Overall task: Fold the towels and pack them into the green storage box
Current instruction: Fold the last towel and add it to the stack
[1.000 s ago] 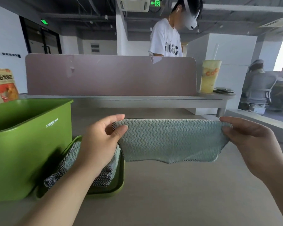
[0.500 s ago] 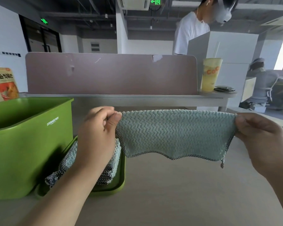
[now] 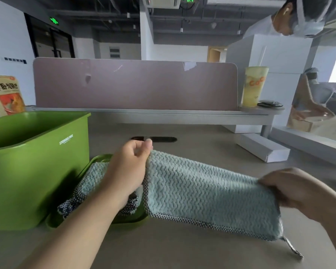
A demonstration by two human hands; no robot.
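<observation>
Head view: the left hand [image 3: 128, 171] pinches the far left corner of a pale blue-green towel [image 3: 208, 193] between thumb and curled fingers, so that grip is clamped on the cloth. The right hand [image 3: 291, 189] (blurred) has its fingers curled over the towel's right edge, its grip likewise closed on the towel. The towel is stretched flat between the two hands, low over the table [image 3: 182, 249], higher at the left corner and sloping down toward the near right. Its checked trim runs along the near edge, and a small hanging loop [image 3: 293, 249] trails from the near right corner onto the table. Whether the near edge itself touches the table I cannot tell.

Under the left wrist a stack [image 3: 89, 183] of similar towels lies on a shallow green tray [image 3: 97, 222], and the held towel's left edge overlaps the tray's right rim. The green box [image 3: 33, 171] stands just left of the tray, touching it, open at the top (its inside is only partly in sight).

Behind these, a mauve divider [image 3: 136, 84] crosses the table's far side. A yellow cup [image 3: 254, 86] stands at the divider's right end, and a snack bag [image 3: 6, 94] stands behind the box. A person [image 3: 279, 22] in white is in the background at upper right.
</observation>
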